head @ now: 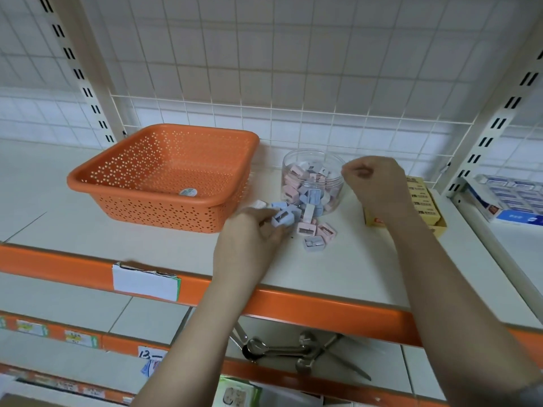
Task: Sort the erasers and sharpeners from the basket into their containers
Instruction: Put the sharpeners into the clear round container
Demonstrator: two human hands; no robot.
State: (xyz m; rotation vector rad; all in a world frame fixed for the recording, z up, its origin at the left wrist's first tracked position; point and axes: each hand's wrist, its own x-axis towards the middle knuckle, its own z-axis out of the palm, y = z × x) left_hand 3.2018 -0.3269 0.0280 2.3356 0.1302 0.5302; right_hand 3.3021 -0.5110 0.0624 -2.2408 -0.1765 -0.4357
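Step in hand: sharpeners going into the clear round plastic jar [312,183], centre right of the frame; the orange perforated plastic basket [164,177], at left centre, looks emptied.
Left hand [249,233]: its grip curls round a pale blue plastic sharpener [282,219] at the loose pile of pink and blue sharpeners [316,233] on the shelf.
Right hand [371,183]: fingers bunched beside the jar mouth; I cannot tell whether it holds anything.
Erasers: yellow box [423,201] behind the right wrist.
Next move: probably lift the blue one over the rim and drop it in.
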